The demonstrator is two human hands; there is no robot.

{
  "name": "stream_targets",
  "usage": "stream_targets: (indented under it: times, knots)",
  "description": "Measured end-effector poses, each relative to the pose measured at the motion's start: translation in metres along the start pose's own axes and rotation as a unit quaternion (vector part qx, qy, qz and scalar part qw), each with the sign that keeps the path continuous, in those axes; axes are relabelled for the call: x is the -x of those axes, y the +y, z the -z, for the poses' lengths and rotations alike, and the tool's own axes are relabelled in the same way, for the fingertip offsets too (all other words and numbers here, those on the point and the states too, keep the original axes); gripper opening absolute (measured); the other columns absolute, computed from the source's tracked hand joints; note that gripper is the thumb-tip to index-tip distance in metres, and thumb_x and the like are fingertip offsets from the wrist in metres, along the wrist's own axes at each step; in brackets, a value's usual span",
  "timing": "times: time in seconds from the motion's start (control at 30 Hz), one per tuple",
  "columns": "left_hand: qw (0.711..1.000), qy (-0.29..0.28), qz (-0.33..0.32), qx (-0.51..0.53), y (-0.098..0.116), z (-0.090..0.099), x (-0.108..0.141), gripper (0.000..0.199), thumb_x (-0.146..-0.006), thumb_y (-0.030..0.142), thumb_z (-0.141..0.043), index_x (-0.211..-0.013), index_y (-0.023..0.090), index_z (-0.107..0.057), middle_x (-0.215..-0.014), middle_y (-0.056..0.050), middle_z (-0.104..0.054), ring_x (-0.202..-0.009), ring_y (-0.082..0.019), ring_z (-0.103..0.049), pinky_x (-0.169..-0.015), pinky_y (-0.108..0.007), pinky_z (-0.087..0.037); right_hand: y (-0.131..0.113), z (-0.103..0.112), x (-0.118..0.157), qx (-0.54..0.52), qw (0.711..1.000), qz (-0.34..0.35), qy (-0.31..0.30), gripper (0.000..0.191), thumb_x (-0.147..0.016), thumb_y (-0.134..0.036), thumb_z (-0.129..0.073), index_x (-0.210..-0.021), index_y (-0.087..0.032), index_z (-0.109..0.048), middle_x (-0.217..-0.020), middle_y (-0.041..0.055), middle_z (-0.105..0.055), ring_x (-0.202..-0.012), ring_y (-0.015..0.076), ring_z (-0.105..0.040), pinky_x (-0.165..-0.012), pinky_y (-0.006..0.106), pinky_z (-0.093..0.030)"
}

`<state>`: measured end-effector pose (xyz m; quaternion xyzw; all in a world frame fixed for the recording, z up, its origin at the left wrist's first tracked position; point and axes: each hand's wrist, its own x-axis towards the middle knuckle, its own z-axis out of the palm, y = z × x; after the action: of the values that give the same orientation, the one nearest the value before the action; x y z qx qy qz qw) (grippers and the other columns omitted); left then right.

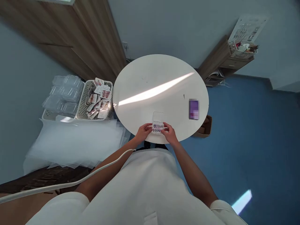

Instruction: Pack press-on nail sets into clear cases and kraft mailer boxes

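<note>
A small clear plastic box [157,131] with its hinged lid [157,116] tipped back is at the near edge of the white table. Two rows of shiny purple and pink pieces, which look like press-on nails [158,126], lie inside it. My left hand [143,132] grips the box's left edge between thumb and fingers. On the opposite side, my right hand [170,133] pinches the right edge, its thumb close to the lower row. To the right on the tabletop lies a purple rectangular item [194,109], blurred out.
The round white table [154,68] carries a bright sun streak. Left of it, a white basket [80,109] holds several printed packets, beside stacked clear plastic boxes [64,90] and translucent sheets [75,142]. A cardboard box [205,128] is on the floor at right. A white cable [93,173] crosses my left arm.
</note>
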<state>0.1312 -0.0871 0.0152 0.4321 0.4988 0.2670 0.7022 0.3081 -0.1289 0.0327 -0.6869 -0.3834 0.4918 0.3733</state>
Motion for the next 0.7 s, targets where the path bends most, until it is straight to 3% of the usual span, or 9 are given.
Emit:
stream_targets:
  times: [0.17, 0.33, 0.47, 0.7]
  knots:
    - [0.991, -0.059, 0.036, 0.113, 0.020, 0.013, 0.023, 0.043, -0.062, 0.032, -0.071, -0.100, 0.017, -0.057, -0.084, -0.004, -0.063, -0.079, -0.014, -0.059, -0.075, -0.031, -0.047, -0.017, -0.002, 0.020, -0.143, 0.990, -0.020, -0.011, 0.043, -0.066, -0.040, -0.060, -0.106, -0.023, -0.057, -0.094, 0.0032, -0.056, -0.070, 0.0103, -0.053, -0.061, 0.025, -0.046]
    - [0.986, -0.078, 0.050, 0.140, 0.029, 0.017, 0.032, 0.041, -0.060, 0.028, -0.074, -0.096, 0.018, -0.059, -0.080, -0.003, -0.062, -0.074, -0.012, -0.061, -0.072, -0.030, -0.049, -0.023, 0.001, 0.015, -0.253, 0.964, -0.062, -0.050, 0.043, -0.072, -0.056, -0.050, -0.094, -0.021, -0.061, -0.090, 0.0056, -0.060, -0.065, 0.0118, -0.056, -0.056, 0.026, -0.047]
    - [0.982, -0.107, 0.065, 0.144, 0.030, 0.018, 0.035, 0.041, -0.060, 0.026, -0.074, -0.097, 0.017, -0.058, -0.084, -0.004, -0.064, -0.075, -0.013, -0.062, -0.069, -0.028, -0.050, -0.025, -0.002, 0.010, -0.263, 0.960, -0.084, -0.051, 0.038, -0.071, -0.051, -0.056, -0.094, -0.021, -0.060, -0.090, 0.0052, -0.062, -0.066, 0.0128, -0.059, -0.058, 0.026, -0.048]
    - [0.969, -0.134, 0.096, 0.185, 0.028, 0.020, 0.043, 0.041, -0.061, 0.022, -0.074, -0.097, 0.015, -0.058, -0.090, -0.009, -0.066, -0.078, -0.014, -0.063, -0.066, -0.025, -0.051, -0.030, -0.005, 0.018, -0.264, 0.962, -0.051, -0.046, 0.039, -0.067, -0.045, -0.061, -0.100, -0.025, -0.056, -0.096, 0.0027, -0.062, -0.073, 0.0126, -0.060, -0.060, 0.025, -0.049]
